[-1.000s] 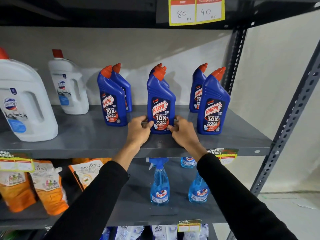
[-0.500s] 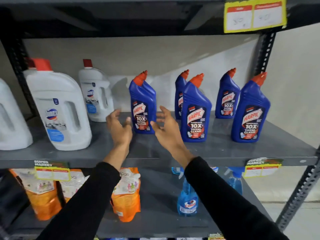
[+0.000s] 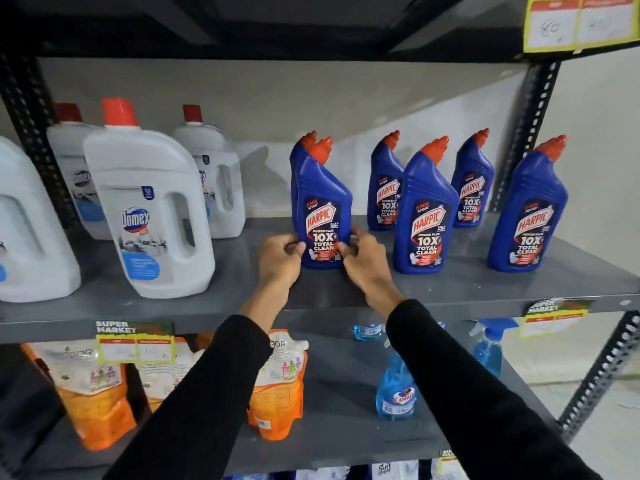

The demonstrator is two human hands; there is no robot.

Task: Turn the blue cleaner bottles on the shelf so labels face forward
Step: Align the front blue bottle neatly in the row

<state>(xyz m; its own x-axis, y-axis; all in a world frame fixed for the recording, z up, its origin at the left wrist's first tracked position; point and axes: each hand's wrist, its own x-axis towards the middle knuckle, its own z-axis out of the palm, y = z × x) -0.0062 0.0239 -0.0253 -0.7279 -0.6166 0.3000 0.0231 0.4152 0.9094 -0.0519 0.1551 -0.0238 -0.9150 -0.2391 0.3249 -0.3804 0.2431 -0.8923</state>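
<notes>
Several blue Harpic cleaner bottles with orange caps stand on the grey shelf (image 3: 450, 292). The leftmost front bottle (image 3: 320, 202) is upright with its label toward me, and another bottle stands mostly hidden right behind it. My left hand (image 3: 278, 259) grips its lower left side and my right hand (image 3: 363, 258) grips its lower right side. To the right stand the middle front bottle (image 3: 424, 216) and the right front bottle (image 3: 526, 216), labels forward. Two more bottles (image 3: 386, 188) (image 3: 472, 188) stand behind them.
White Domex jugs (image 3: 149, 216) with red caps crowd the shelf's left half. The lower shelf holds orange refill pouches (image 3: 277, 386) and blue spray bottles (image 3: 396, 386). A perforated metal upright (image 3: 526, 133) stands at the right, and a yellow price tag (image 3: 581, 22) hangs above.
My hands left the middle front bottle, moved left with fingers spread, and now both close around the base of the leftmost front bottle. The view shifted left.
</notes>
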